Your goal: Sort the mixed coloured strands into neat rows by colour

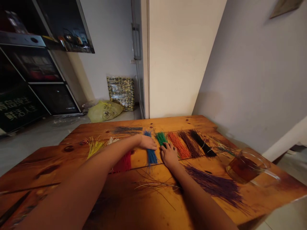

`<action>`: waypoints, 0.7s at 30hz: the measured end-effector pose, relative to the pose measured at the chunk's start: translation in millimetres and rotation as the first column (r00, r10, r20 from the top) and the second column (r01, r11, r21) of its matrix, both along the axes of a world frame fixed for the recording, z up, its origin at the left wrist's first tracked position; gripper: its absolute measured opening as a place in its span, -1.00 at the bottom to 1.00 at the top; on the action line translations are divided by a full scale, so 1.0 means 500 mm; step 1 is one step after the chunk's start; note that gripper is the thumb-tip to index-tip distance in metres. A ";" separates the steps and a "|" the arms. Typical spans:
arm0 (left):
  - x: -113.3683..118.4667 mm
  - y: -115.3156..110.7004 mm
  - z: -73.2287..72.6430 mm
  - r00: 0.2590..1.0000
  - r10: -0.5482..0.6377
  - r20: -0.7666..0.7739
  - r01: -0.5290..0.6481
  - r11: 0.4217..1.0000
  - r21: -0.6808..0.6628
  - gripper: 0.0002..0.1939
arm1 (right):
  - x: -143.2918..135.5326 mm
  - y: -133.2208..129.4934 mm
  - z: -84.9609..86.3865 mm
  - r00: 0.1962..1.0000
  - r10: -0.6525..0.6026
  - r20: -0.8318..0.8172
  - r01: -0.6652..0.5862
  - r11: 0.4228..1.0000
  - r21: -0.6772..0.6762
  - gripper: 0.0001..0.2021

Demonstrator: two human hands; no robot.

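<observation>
My left hand lies palm down across a bundle of thin blue strands, its fingers stretched to the right. Just beside it, my right hand rests with fingers apart and slightly bent on the near end of a green bundle. Orange strands, brown strands and black strands lie in a row to the right. Left of the blue, my forearm partly covers red strands and white strands; yellow strands lie farther out.
Purple strands spread loosely over the wooden table at right, near a glass mug of brown liquid. Loose strands lie in front, dark ones behind. A yellow bag sits on the floor beyond.
</observation>
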State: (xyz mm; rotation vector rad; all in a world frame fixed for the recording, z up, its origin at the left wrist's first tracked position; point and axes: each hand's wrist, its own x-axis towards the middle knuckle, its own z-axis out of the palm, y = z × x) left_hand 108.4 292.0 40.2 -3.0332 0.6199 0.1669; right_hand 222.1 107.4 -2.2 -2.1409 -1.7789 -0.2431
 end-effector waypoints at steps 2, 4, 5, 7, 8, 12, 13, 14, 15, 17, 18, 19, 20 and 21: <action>0.000 -0.002 0.009 1.000 0.024 -0.019 -0.024 1.000 0.005 -0.80 | 0.001 0.000 -0.001 1.000 0.003 -0.004 -0.003 1.000 0.008 -0.71; 0.001 -0.004 0.024 0.998 0.047 -0.035 -0.046 0.999 0.012 -0.80 | 0.002 0.000 -0.002 1.000 0.005 -0.007 -0.005 1.000 0.015 -0.70; 0.002 -0.006 0.034 0.998 0.056 -0.040 -0.055 0.998 0.016 -0.80 | 0.002 0.000 -0.003 1.000 0.005 -0.007 -0.005 1.000 0.018 -0.70; 0.001 -0.011 0.060 0.997 0.066 -0.045 -0.065 0.997 0.030 -0.81 | 0.003 -0.001 -0.005 1.000 0.003 -0.006 -0.002 1.000 0.026 -0.70; 0.000 -0.015 0.075 0.997 0.068 -0.046 -0.066 0.997 0.039 -0.82 | 0.003 -0.001 -0.006 1.000 0.002 -0.006 -0.002 1.000 0.028 -0.71; -0.016 -0.034 0.146 0.997 0.068 -0.031 -0.066 0.995 0.078 -0.83 | 0.004 -0.001 -0.006 1.000 0.009 -0.012 -0.009 1.000 0.010 -0.71; -0.023 -0.039 0.165 0.997 0.070 -0.023 -0.068 0.994 0.088 -0.83 | 0.005 0.000 -0.006 1.000 0.014 -0.017 -0.014 1.000 0.001 -0.71; -0.031 -0.043 0.184 0.997 0.073 -0.016 -0.071 0.993 0.098 -0.83 | 0.006 0.000 -0.005 0.999 0.022 -0.023 -0.022 1.000 -0.004 -0.71; -0.041 -0.047 0.203 0.997 0.076 -0.008 -0.074 0.991 0.107 -0.82 | 0.007 0.001 -0.004 0.999 0.033 -0.030 -0.033 0.999 -0.007 -0.71; -0.066 -0.053 0.243 0.996 0.089 0.008 -0.089 0.988 0.127 -0.82 | 0.010 0.004 -0.004 0.997 0.055 -0.045 -0.056 0.998 -0.007 -0.70; -0.081 -0.055 0.263 0.995 0.097 0.018 -0.099 0.986 0.137 -0.82 | 0.012 0.005 -0.005 0.997 0.064 -0.052 -0.064 0.998 -0.006 -0.70; -0.098 -0.056 0.283 0.994 0.108 0.028 -0.111 0.983 0.148 -0.82 | 0.013 0.006 -0.005 0.996 0.071 -0.058 -0.071 0.997 -0.005 -0.70; -0.116 -0.057 0.304 0.992 0.119 0.040 -0.123 0.979 0.159 -0.82 | 0.014 0.007 -0.006 0.995 0.075 -0.065 -0.076 0.997 -0.003 -0.69; -0.135 -0.057 0.324 0.990 0.129 0.054 -0.136 0.976 0.170 -0.82 | 0.014 0.008 -0.007 0.994 0.077 -0.072 -0.077 0.997 0.000 -0.69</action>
